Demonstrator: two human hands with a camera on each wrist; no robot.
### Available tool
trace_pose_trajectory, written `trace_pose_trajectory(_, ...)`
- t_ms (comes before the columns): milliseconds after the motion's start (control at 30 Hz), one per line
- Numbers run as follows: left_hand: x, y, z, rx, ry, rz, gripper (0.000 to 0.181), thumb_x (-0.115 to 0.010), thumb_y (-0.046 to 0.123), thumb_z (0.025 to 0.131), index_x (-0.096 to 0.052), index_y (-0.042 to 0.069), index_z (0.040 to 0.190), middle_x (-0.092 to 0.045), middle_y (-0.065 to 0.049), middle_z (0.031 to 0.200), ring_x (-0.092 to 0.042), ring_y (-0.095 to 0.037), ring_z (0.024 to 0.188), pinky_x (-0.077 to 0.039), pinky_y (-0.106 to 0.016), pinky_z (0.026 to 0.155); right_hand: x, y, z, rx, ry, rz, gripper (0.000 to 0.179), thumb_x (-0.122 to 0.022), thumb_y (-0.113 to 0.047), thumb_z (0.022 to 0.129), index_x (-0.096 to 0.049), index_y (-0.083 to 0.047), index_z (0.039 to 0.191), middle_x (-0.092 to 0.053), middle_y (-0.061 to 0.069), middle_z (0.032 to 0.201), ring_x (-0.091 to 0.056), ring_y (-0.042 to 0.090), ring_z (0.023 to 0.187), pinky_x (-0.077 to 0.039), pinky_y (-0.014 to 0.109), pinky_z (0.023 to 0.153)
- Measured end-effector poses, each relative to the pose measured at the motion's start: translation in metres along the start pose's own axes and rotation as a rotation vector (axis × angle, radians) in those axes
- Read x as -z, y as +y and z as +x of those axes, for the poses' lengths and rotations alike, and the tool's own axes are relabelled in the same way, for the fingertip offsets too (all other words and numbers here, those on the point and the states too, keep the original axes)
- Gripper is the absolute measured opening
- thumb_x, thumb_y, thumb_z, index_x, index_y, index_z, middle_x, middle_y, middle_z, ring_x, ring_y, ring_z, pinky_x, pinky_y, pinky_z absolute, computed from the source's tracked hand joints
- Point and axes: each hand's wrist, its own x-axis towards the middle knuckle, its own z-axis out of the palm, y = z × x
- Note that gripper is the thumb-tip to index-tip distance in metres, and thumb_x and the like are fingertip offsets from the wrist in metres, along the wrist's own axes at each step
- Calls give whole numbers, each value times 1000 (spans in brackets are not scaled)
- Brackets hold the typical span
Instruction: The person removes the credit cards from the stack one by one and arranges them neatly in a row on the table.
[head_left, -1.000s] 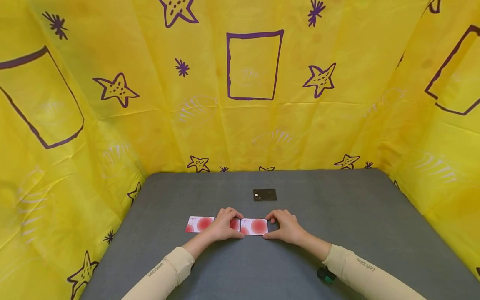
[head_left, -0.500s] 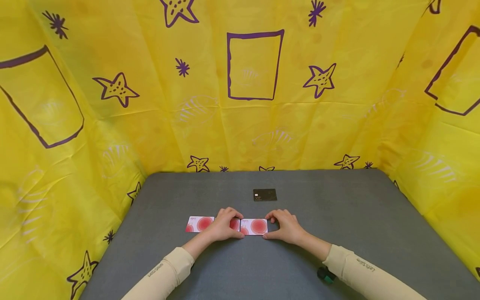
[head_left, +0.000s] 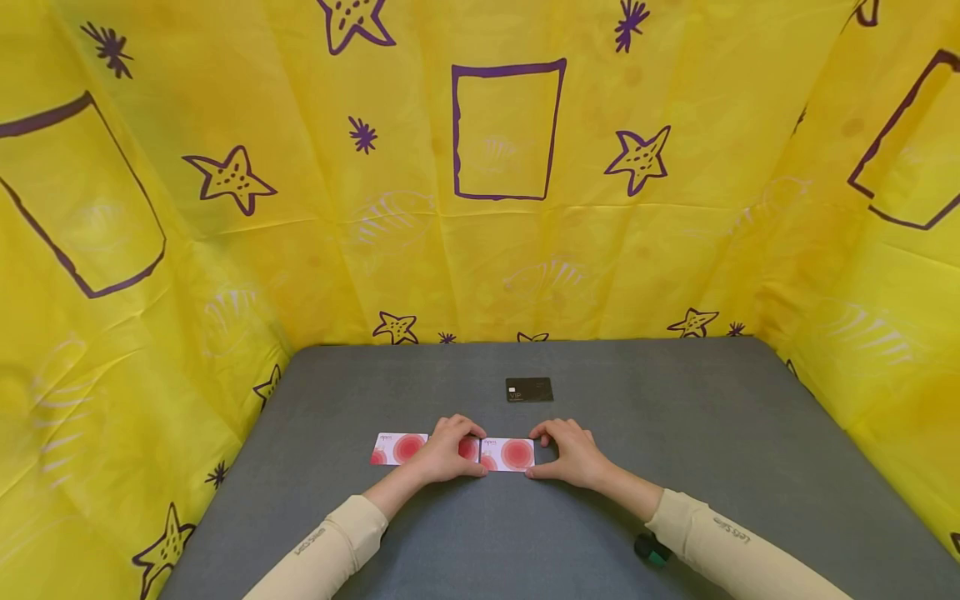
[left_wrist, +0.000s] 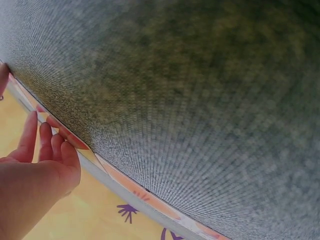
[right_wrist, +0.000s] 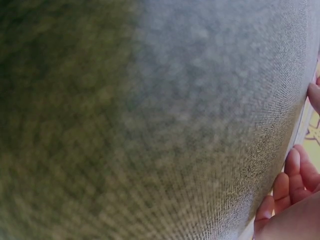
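Observation:
Three white cards printed with red circles lie in a row on the grey table. My left hand (head_left: 447, 454) pinches the left corners of the right-hand card (head_left: 507, 455), thumb on the near edge and index finger on the far edge. At that card's right corners, my right hand (head_left: 572, 455) pinches it the same way. The middle card (head_left: 469, 450) is mostly hidden under my left hand, and the left-hand card (head_left: 399, 448) shows beyond it. Both hands also appear low against the table in the wrist views, left hand (left_wrist: 42, 172) and right hand (right_wrist: 295, 195).
A black card marked VIP (head_left: 529, 390) lies farther back on the grey table (head_left: 675, 417). Yellow cloth (head_left: 510, 250) with purple starfish drawings hangs behind the table and along both sides. A dark band (head_left: 652, 550) shows under the right sleeve.

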Motion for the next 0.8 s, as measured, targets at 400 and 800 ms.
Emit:
trace_pose_trajectory(400,1,4,0,21,-19,11,48,-84,24,74,-65,6,114,-55,-8,110,-42,-27,107,-41,-44,87,0,0,1,9,6,1,51,-86,-44,68,-63,-16,105,-51,-7,86,-42,13,84,-27,36,71)
trace_pose_trajectory(800,-6,13,3,-43,33,9,45,-83,20,73,-65,3,110,-58,-12,109,-45,-28,104,-40,-44,87,2,-5,-2,76,58,106,44,-86,-31,73,-65,-10,105,-59,-1,88,-48,16,82,-39,31,74)
